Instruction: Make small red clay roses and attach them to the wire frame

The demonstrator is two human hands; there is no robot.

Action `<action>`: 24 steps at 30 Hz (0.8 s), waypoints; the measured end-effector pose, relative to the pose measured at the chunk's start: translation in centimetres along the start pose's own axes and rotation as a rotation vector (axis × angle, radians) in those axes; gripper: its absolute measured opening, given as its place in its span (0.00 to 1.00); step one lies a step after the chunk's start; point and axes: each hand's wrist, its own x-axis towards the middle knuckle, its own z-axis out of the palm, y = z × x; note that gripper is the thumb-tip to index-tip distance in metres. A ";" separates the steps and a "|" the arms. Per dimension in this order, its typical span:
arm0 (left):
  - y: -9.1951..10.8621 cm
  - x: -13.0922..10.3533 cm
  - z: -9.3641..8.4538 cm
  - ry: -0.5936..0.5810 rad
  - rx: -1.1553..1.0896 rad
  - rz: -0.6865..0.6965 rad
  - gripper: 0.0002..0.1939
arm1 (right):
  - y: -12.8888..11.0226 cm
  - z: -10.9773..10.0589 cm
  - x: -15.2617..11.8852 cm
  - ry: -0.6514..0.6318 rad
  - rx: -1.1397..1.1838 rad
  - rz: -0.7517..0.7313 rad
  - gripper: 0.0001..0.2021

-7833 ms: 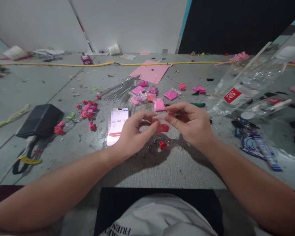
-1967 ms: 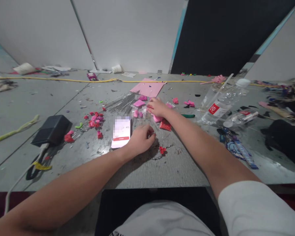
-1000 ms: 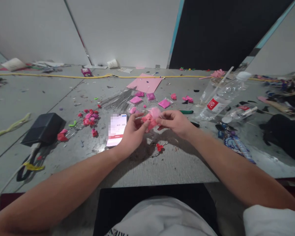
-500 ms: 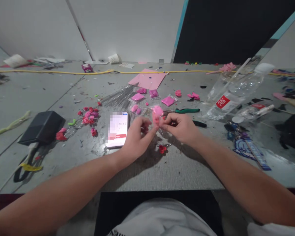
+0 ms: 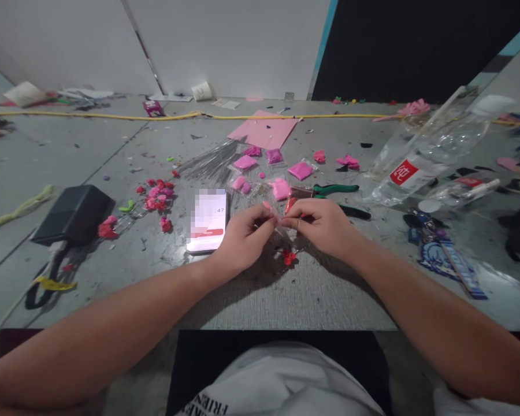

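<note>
My left hand (image 5: 250,234) and my right hand (image 5: 323,225) meet over the middle of the table, thumbs pinched against fingers. Between their fingertips is a small clear plastic bag (image 5: 276,218) with a bit of pink showing; the fingers hide most of it. Just beyond lie a bag of pink clay (image 5: 281,189) and a red piece (image 5: 290,204), partly behind my right hand. Below the fingertips sits a small red flower (image 5: 288,257) on thin wire. A lit phone (image 5: 208,222) lies left of my left hand. Green-handled pliers (image 5: 335,189) rest beyond my right hand.
Several pink clay bags (image 5: 301,169), thin wires (image 5: 212,162) and a pink sheet (image 5: 264,128) lie farther back. Pink and red flowers (image 5: 158,196) and a black adapter (image 5: 73,214) are left. A water bottle (image 5: 433,153) and a keychain (image 5: 450,266) are right.
The pink and red blur at my fingertips has given way to the clear bag, held lower. My left fingers have closed in. The view has shifted slightly.
</note>
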 end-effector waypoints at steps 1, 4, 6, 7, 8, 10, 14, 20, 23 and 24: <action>0.1 0.0 -0.1 0.002 0.006 -0.001 0.09 | -0.1 0.0 0.0 0.021 -0.030 -0.004 0.10; 0.2 0.1 -0.1 -0.010 0.030 0.004 0.11 | -0.3 0.3 -0.3 0.157 -0.126 -0.014 0.08; 0.2 0.1 -0.1 -0.021 0.040 0.009 0.11 | -0.3 0.5 -0.5 0.241 -0.148 0.005 0.04; 0.1 0.1 -0.1 -0.023 0.041 0.011 0.11 | -0.3 0.6 -0.6 0.260 -0.166 0.005 0.04; 0.0 0.1 0.0 -0.022 0.043 0.013 0.10 | -0.3 0.6 -0.7 0.262 -0.193 -0.011 0.03; -0.3 0.1 0.1 0.029 0.039 0.007 0.09 | -0.2 0.4 -0.7 0.265 -0.242 -0.098 0.04; -0.9 0.4 0.2 0.235 -0.121 -0.016 0.17 | -0.1 -0.2 -0.4 0.301 -0.059 -0.231 0.09; -1.7 1.1 0.1 0.109 -0.429 -0.125 0.21 | 0.3 -0.7 -0.1 0.251 0.112 -0.203 0.07; -1.7 1.1 0.0 0.116 -0.478 -0.128 0.18 | 0.6 -1.4 0.0 0.235 -0.067 -0.349 0.10; -1.5 1.1 0.0 0.090 -0.494 -0.110 0.17 | 0.7 -1.6 0.0 0.222 -0.090 -0.374 0.11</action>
